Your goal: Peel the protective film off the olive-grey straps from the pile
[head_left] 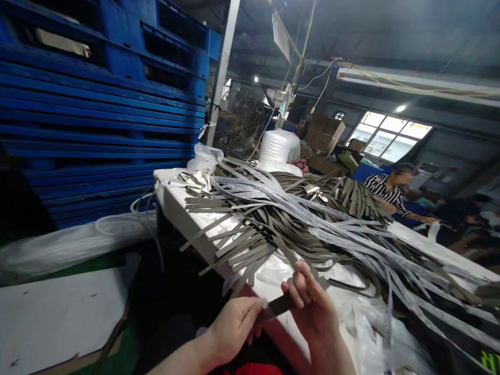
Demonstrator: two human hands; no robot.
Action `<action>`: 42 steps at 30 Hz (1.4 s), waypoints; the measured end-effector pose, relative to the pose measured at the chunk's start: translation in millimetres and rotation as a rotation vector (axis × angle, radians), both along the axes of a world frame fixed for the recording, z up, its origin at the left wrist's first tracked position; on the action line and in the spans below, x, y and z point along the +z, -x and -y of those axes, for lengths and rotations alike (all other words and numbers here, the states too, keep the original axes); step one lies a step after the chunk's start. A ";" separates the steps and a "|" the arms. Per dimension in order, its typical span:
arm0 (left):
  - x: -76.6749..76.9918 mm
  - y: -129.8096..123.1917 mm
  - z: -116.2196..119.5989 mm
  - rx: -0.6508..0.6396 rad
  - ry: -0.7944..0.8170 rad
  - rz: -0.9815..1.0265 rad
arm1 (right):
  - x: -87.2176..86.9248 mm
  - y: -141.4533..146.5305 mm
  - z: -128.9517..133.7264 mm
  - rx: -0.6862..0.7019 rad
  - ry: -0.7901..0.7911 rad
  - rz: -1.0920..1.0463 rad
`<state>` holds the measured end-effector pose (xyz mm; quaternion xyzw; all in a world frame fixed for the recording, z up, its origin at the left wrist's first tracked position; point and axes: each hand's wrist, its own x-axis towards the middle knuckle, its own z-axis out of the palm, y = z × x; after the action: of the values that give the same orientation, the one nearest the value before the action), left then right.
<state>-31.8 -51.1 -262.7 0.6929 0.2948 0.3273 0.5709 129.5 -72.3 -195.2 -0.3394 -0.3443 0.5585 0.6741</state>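
Observation:
A dark olive flat strap (281,305) stretches between my two hands near the front edge of the table. My left hand (233,328) pinches one end of it between thumb and fingers, with a bit of what looks like clear plastic at the fingertips. With curled fingers, my right hand (313,306) grips the strap further along. Just beyond my hands lies a big heap of similar olive straps (290,225), their ends fanned towards me. Long clear plastic sleeves (274,197) run across the heap to the right.
The white table (182,220) carries a stacked white roll (279,147) at its far end. Blue pallets (113,104) are piled high on the left, beside a metal post (224,65). A co-worker in a striped top (382,188) sits across the table. Crumpled plastic (364,325) lies at right.

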 end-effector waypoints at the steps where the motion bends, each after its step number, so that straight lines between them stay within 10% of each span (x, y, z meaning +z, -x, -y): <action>1: 1.0 -0.4 0.6 -0.020 0.024 0.010 | 3.8 -2.2 0.1 -0.009 -0.022 0.001; 6: 8.0 -5.6 0.4 -0.059 0.143 0.073 | 7.1 -9.4 -9.8 -0.149 -0.069 0.261; 13: 20.0 -13.8 -7.1 -0.082 0.121 0.170 | -10.2 8.1 -2.8 -0.004 0.059 0.512; 26: -6.7 -16.7 -5.0 -0.039 0.054 0.036 | 15.4 -39.7 -27.3 -0.151 0.026 0.073; 36: 16.8 -23.3 -9.7 0.008 -0.081 0.035 | 21.9 -27.2 -5.1 -0.105 -0.113 0.074; 42: 23.3 -25.1 -3.6 -0.067 0.048 0.145 | 15.1 -22.7 -2.5 -0.142 -0.109 0.602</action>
<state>-6.7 -47.6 -239.4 0.6629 0.2369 0.3503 0.6178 152.1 -69.8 -180.1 -0.4760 -0.5332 0.3654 0.5963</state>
